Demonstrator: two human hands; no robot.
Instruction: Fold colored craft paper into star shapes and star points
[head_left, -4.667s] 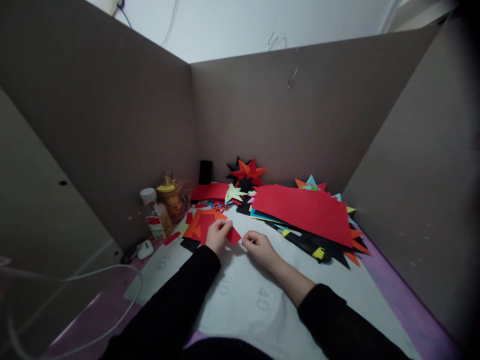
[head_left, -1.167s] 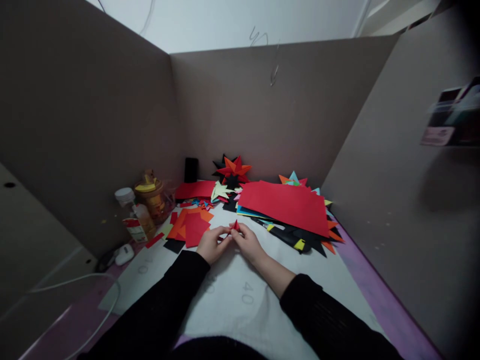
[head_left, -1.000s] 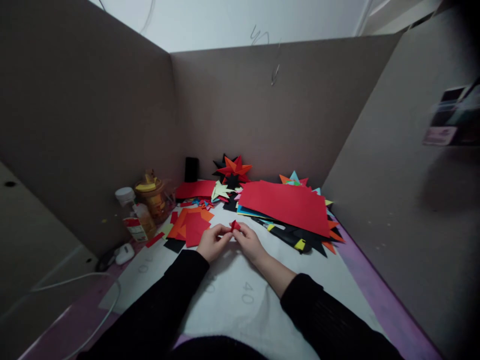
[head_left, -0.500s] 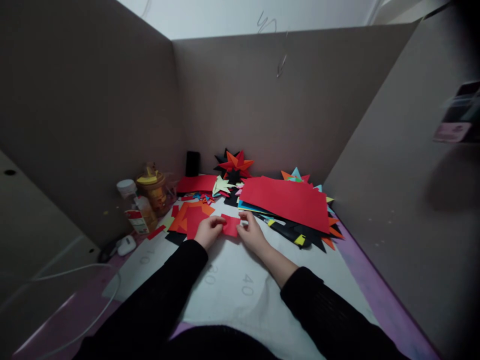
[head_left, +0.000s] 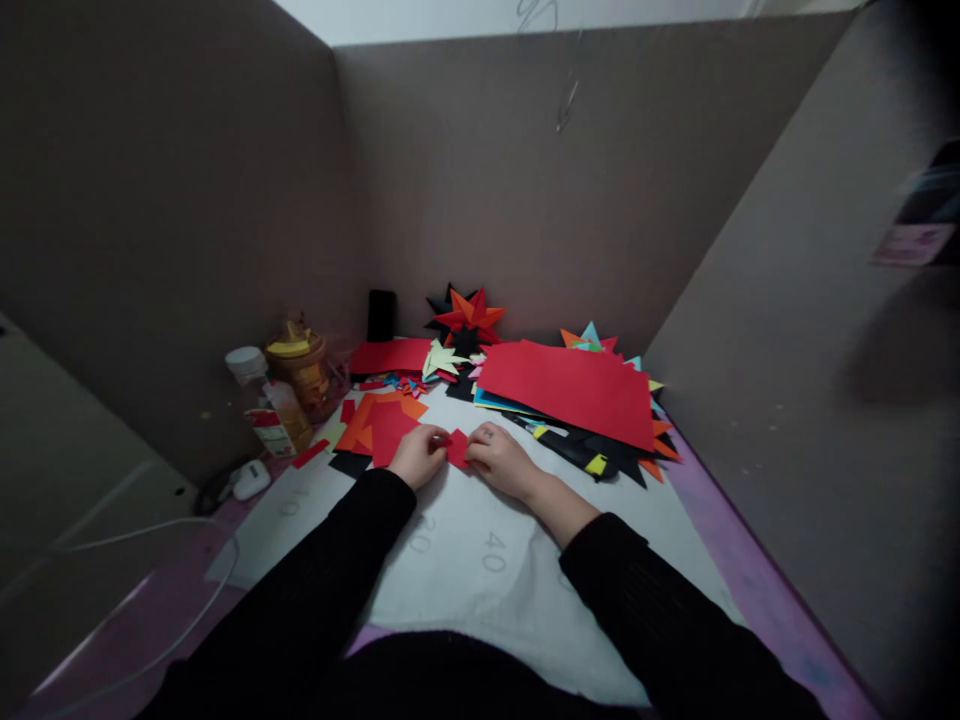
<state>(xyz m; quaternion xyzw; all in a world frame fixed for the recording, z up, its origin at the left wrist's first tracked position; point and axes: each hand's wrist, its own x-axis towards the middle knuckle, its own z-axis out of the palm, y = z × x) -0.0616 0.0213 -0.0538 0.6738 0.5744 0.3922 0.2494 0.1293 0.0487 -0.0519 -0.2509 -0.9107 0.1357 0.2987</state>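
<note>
A small piece of red paper (head_left: 457, 449) is between my two hands, low over the white sheet (head_left: 450, 590). Its left edge is pinched in the fingers of my left hand (head_left: 420, 456). My right hand (head_left: 501, 459) grips the right side, its curled fingers covering part of the paper. Just left of my left hand, a larger red sheet (head_left: 391, 432) lies on orange paper (head_left: 356, 430). A black utility knife with yellow parts (head_left: 570, 450) rests to the right of my right hand.
Large red sheets (head_left: 570, 390) lie stacked at right over black and coloured paper. Folded paper stars (head_left: 470, 318) stand against the back panel. At left are a white-capped bottle (head_left: 274, 410), a brown jar (head_left: 300, 365), a white earbud case (head_left: 250, 480) and a white cable (head_left: 187, 640).
My right hand has moved left over the red paper, so less of it shows. My left hand has barely moved. The camera view has tipped slightly downward.
</note>
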